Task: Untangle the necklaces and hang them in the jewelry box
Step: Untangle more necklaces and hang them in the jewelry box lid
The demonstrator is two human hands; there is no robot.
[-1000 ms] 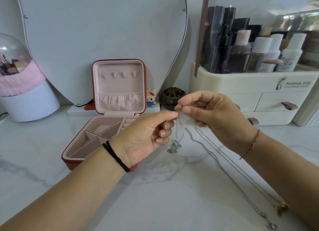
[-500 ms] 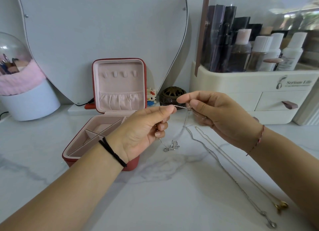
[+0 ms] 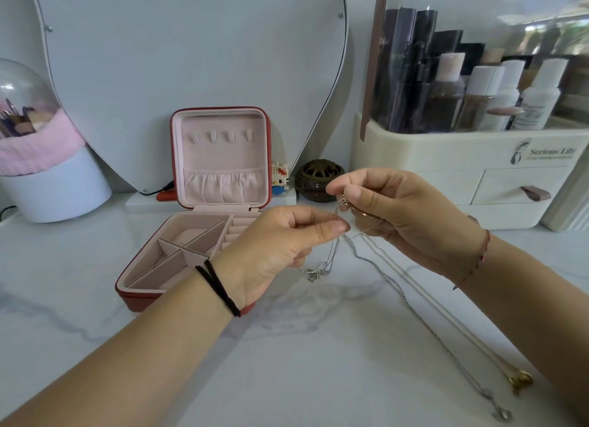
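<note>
The left hand (image 3: 280, 245) pinches a thin silver necklace (image 3: 333, 251) while the right hand (image 3: 398, 216) pinches its clasp end, and the pendant (image 3: 314, 272) dangles at the marble counter (image 3: 287, 363). The red jewelry box (image 3: 220, 159) stands open just behind the left wrist.

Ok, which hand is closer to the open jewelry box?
Left. The left hand overlaps the front right corner of the jewelry box in view; the right hand is off to its right, clear of it.
</note>
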